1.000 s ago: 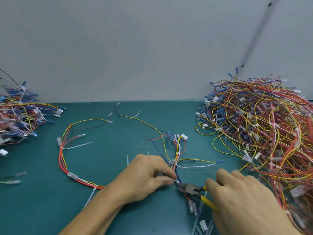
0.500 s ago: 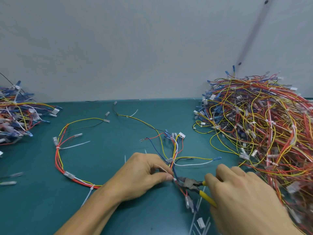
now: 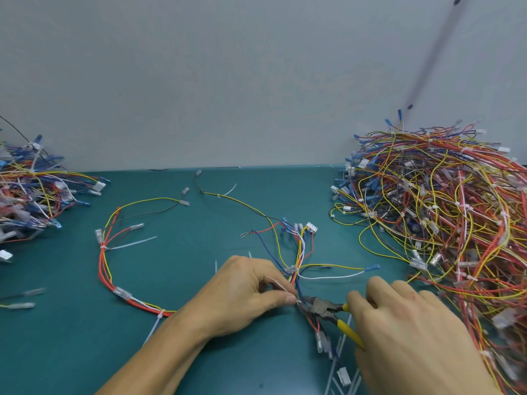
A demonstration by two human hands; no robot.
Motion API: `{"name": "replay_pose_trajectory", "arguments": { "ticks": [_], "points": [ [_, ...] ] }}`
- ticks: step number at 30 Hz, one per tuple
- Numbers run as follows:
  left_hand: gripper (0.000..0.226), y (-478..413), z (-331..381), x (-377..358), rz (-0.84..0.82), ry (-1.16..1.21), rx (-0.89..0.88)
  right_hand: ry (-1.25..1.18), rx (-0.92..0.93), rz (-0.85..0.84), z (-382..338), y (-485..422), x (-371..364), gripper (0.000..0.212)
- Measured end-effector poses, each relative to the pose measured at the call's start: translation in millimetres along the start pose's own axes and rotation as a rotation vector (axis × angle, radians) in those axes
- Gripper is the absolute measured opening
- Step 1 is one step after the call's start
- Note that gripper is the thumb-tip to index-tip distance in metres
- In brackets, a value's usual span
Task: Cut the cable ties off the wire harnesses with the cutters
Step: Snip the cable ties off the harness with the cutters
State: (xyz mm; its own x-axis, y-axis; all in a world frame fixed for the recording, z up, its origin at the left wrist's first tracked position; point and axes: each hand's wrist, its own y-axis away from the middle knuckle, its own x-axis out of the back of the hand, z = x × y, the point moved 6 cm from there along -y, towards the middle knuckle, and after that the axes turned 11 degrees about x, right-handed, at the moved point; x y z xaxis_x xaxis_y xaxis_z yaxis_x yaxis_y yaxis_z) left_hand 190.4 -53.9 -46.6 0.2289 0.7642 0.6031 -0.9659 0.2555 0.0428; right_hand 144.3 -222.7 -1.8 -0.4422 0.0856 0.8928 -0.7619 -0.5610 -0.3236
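Observation:
One wire harness (image 3: 106,269) of red, yellow and blue wires lies looped across the green table. My left hand (image 3: 245,292) pinches a thin white cable tie (image 3: 281,285) on the harness bundle between thumb and forefinger. My right hand (image 3: 405,329) grips the yellow-handled cutters (image 3: 322,306), whose dark jaws sit at the bundle right beside my left thumb tip. More white cable ties (image 3: 103,247) stay on the harness loop at the left.
A big heap of tied harnesses (image 3: 445,223) fills the right side of the table (image 3: 185,352). A smaller heap of harnesses (image 3: 31,195) lies at the far left. Cut tie pieces (image 3: 339,374) lie near the front edge. A grey wall stands behind.
The cutter jaws have closed in on the bundle next to my left thumb. My left hand has pulled the tie's tail up slightly. The view has shifted a little.

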Motion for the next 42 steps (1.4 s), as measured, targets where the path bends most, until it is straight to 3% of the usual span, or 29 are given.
{"name": "replay_pose_trajectory", "arguments": {
  "ticks": [13,19,26,29,35,39,42],
  "points": [
    [0.004,0,0,0,0.009,0.001,0.014,0.012,-0.031,-0.007,-6,-2,-3,0.035],
    [0.009,0,-1,-1,0.009,0.046,0.042,0.051,0.018,0.012,-9,-2,3,0.018],
    [0.030,1,1,0,0.034,0.076,0.064,-0.038,-0.003,-0.055,-5,-8,0,0.057],
    [0.028,3,2,5,0.037,0.286,0.124,-0.063,0.010,-0.087,-4,-10,-3,0.066],
    [0.026,10,-4,55,0.347,0.645,0.276,-0.080,0.054,-0.105,12,-16,1,0.043],
    [0.027,17,-21,44,0.281,0.533,0.544,-0.026,0.208,-0.144,6,-34,15,0.028],
    [0.025,16,-27,33,0.278,0.295,0.591,-0.117,0.162,-0.251,11,-46,5,0.030]
  ]
}}
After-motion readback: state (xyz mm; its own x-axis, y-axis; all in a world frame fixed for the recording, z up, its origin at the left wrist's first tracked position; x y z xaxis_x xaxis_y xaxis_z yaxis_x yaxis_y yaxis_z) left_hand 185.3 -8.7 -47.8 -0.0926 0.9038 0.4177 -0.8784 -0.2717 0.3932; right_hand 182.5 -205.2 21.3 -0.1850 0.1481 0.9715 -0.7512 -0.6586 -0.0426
